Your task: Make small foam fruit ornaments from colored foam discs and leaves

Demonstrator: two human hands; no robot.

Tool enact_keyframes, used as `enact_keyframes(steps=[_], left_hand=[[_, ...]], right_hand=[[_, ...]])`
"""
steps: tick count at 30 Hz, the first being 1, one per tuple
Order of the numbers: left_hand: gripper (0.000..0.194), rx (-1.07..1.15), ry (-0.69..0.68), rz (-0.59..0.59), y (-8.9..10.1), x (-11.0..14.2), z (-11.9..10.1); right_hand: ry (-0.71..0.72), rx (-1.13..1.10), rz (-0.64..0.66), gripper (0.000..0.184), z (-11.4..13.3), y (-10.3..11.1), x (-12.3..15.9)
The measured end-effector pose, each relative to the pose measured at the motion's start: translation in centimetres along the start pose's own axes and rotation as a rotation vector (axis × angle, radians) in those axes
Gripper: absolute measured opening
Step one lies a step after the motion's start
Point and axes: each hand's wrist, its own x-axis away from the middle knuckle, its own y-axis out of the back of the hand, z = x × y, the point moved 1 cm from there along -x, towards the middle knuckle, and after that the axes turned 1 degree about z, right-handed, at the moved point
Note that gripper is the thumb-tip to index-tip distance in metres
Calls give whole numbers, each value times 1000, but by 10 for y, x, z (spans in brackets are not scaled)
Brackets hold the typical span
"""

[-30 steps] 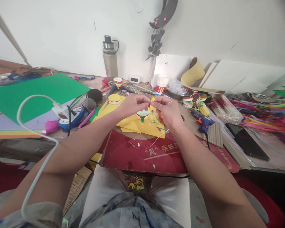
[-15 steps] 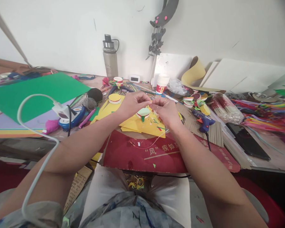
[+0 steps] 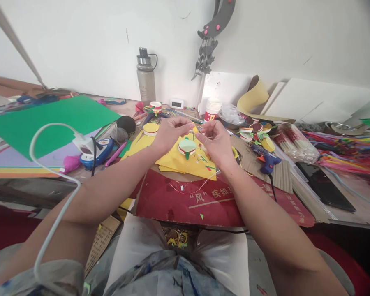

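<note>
Between my fingertips is a small yellow paper piece (image 3: pixel 195 128), held above the work area. My left hand (image 3: pixel 173 132) pinches its left side with thumb and forefinger. My right hand (image 3: pixel 216 139) is closed at its right side, thumb and fingertips touching it. Just below the hands sits a round paper-cup piece (image 3: pixel 187 146) with a pale green top, a red and white rim and a green strip at the front. It rests on yellow paper sheets (image 3: pixel 172 162) strewn with green and red scraps. A similar round piece with a yellow top (image 3: pixel 151 128) lies beside my left hand.
A red cardboard sheet (image 3: pixel 185 201) covers the table's front edge. To the right are a blue glue gun (image 3: pixel 269 161), a black phone (image 3: pixel 325 187) and bagged sticks (image 3: pixel 297 142). Stacked paper cups (image 3: pixel 212 110) and a grey bottle (image 3: pixel 146 78) stand behind. A white cable (image 3: pixel 49 213) crosses at left.
My hands have drawn slightly apart, and the yellow paper piece now shows between them. The round green-topped piece is more fully visible. The whole view has shifted a little.
</note>
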Motion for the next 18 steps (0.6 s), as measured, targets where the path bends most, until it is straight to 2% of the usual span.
enact_keyframes(steps=[4,8,13,18], left_hand=[[24,65,-6,11,1,-1,1],[26,73,3,50,-1,-1,4],[23,84,12,44,-2,0,6],[20,171,56,-11,-6,2,2]], right_hand=[[-3,49,49,38,-4,-3,0],[39,65,111,36,-7,-5,1],[57,66,96,28,-5,-5,2],[68,102,57,25,0,-5,4]])
